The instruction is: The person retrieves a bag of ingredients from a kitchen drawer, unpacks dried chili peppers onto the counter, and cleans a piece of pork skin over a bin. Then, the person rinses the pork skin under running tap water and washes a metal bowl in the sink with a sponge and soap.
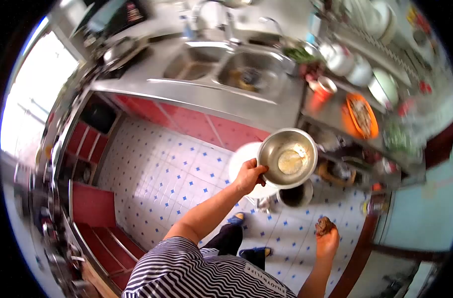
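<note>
My left hand (pixel 249 177) grips a stainless steel bowl (pixel 267 144) by its rim, thumb on the inside. The bowl is tilted toward me, and a pale, creamy layer (pixel 290 162) coats its bottom. Lower on the right, my right hand (pixel 328 243) has its fingers closed around a brown, lumpy thing (pixel 324 226) whose kind I cannot make out. Beneath the bowl are a round white surface (pixel 241 166), partly hidden, and a dark-lined bucket (pixel 296 196) on the floor.
A steel counter (pixel 187 91) holds a double sink (pixel 254 74). On the right-hand counter stand an orange basket (pixel 362 115) of pale food, a red cup (pixel 326 88) and white bowls (pixel 384 88). Red cabinets (pixel 167 113) line the tiled floor (pixel 162 164). A pan (pixel 119 49) sits at left.
</note>
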`<state>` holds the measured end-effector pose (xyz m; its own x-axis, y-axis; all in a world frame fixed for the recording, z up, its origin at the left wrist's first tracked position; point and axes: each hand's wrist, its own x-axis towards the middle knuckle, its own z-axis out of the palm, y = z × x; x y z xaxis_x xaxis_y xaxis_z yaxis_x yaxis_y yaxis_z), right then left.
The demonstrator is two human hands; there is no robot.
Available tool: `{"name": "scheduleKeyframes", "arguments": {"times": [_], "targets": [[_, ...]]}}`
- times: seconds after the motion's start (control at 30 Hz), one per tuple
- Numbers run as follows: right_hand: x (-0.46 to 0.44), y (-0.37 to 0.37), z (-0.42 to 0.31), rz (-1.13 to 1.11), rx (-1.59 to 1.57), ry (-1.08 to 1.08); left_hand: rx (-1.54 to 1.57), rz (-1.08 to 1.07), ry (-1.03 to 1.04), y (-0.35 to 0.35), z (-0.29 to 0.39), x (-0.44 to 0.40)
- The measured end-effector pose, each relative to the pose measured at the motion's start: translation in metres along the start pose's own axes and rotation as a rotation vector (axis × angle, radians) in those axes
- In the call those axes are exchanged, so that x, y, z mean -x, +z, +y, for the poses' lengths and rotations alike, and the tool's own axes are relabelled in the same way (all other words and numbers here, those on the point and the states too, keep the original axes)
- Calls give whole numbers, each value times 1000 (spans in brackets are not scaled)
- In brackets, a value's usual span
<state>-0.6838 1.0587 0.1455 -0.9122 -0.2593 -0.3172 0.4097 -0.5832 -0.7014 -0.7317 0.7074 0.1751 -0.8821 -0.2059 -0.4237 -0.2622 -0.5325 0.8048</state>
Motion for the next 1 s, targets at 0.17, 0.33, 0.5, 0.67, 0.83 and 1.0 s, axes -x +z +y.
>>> {"name": "scheduleKeyframes", "arguments": {"times": [0.17, 0.33, 0.5, 0.67, 0.83, 1.0], "targets": [[-29, 99, 6, 213, 66, -86, 21, 273, 313, -113, 144, -33], [-89, 192, 49, 132, 216, -139, -62, 499, 438, -241, 301, -139], [-161, 289, 110, 168, 90, -47, -976, 679, 205, -333, 376, -289], [-217, 365, 127, 76, 132, -11, -1103, 592, -48, -355, 383, -354], [-255, 406, 134, 107, 193, -47, -1438, 556, -89, -418, 354, -422], [-287, 441, 131, 28, 231, -57, -1835, 425, 15, -451, 368, -417]]}}
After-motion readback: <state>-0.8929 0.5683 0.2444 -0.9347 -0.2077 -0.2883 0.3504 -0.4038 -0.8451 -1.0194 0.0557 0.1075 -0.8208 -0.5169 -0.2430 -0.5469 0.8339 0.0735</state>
